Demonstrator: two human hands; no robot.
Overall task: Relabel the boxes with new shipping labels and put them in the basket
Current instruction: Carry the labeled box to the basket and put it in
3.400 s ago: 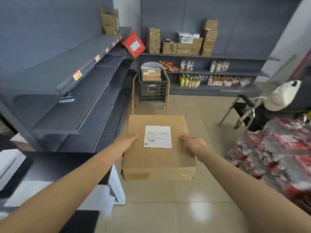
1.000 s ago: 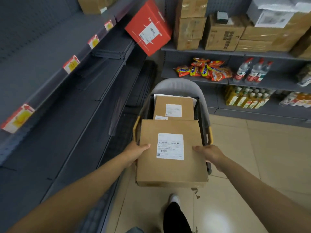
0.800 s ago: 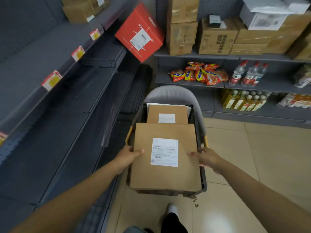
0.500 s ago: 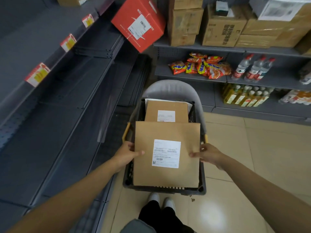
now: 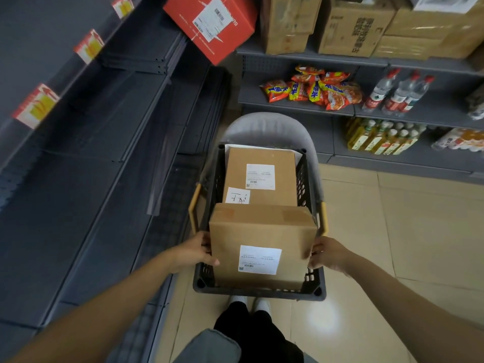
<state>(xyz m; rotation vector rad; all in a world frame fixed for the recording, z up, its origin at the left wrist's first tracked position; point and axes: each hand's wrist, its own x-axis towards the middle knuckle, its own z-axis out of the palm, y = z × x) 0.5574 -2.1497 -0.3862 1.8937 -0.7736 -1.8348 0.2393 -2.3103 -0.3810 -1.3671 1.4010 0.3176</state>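
Two hands, one box: I hold the relabelled cardboard box (image 5: 262, 247) tipped on edge over the near end of the black basket (image 5: 258, 293), its labelled face turned up toward me and its lower edge already below the near rim. My left hand (image 5: 195, 251) presses the box's left side, thumb hooked onto the labelled face; my right hand (image 5: 327, 254) mirrors it on the right side, fingers curled against the cardboard. The box sits squarely between both hands, neither nearer than the other, its long axis running across the basket from side wall to side wall. By my reckoning the move left is straight down, and the fit looks snug against the lattice walls.

The cardboard is plain brown and matte, with tape patches on the upper face and a white shipping label (image 5: 259, 259) stuck flat on the face toward me. Behind it, at the basket's far end, lies a second labelled box (image 5: 259, 176) with a handwritten note (image 5: 237, 196) at its near left corner. The basket is rigid plastic mesh with yellow handles (image 5: 324, 218), resting on a grey rounded chair (image 5: 267, 127). A red carton (image 5: 212, 24) tilts off the grey metal shelves (image 5: 110, 132) beyond.
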